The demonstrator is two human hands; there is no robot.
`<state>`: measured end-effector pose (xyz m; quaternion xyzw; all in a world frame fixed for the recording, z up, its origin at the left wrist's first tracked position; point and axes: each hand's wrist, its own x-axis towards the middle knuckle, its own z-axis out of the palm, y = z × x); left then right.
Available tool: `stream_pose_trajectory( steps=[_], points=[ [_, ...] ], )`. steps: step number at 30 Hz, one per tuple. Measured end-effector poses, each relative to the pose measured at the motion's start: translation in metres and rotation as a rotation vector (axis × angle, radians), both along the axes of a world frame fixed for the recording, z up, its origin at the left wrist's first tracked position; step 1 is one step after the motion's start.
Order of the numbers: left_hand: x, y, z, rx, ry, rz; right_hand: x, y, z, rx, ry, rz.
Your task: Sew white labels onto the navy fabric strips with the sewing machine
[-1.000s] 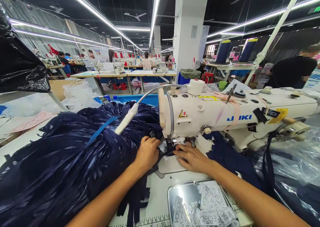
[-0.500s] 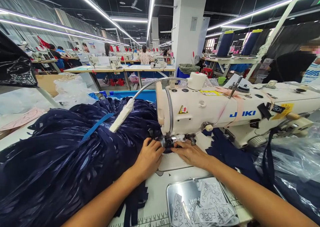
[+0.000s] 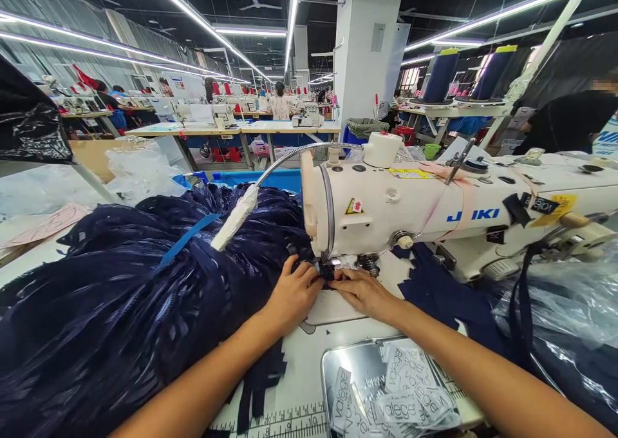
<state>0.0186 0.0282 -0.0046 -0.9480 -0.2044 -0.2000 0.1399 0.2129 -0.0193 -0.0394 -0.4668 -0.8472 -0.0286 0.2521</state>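
A white sewing machine spans the right half of the view, its needle area low at the left end. My left hand lies just left of the presser foot, fingers bent and closed on a small piece of navy fabric. From the right, my right hand pinches the same piece beside the foot. Most of the fabric is hidden under the fingers and machine head. A big heap of navy fabric strips, crossed by a blue band, lies left of my left hand.
Near the front edge, a metal tray holds several printed labels, beside a ruler strip. Navy fabric and clear plastic lie at right. A flexible lamp arches over the heap. Thread cones stand behind; a person is at far right.
Both hands have edged slightly forward toward the machine head, and less of the navy piece shows between them. The view has shifted a little.
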Motion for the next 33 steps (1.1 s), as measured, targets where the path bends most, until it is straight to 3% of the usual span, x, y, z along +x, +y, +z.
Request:
stream_pose_trajectory(
  steps=[6, 14, 18, 21, 25, 33],
  points=[
    [0.004, 0.004, -0.005, 0.087, 0.017, -0.056, 0.000, 0.000, 0.002, -0.084, 0.026, -0.010],
    [0.006, 0.006, -0.007, -0.012, -0.012, -0.124, 0.007, 0.000, 0.008, -0.092, 0.194, 0.066],
    [0.000, 0.006, -0.003, -0.068, 0.010, -0.123, 0.005, -0.004, 0.013, -0.059, 0.061, 0.075],
    [-0.008, 0.007, 0.003, -0.150, -0.012, -0.051, 0.004, -0.007, 0.016, -0.029, -0.047, 0.077],
    [-0.015, 0.007, 0.011, -0.238, -0.045, 0.010, 0.004, -0.008, 0.017, -0.013, -0.063, 0.095],
    [-0.009, 0.005, 0.003, -0.144, 0.086, -0.157, 0.006, -0.008, 0.016, 0.002, -0.023, 0.130]
  ],
)
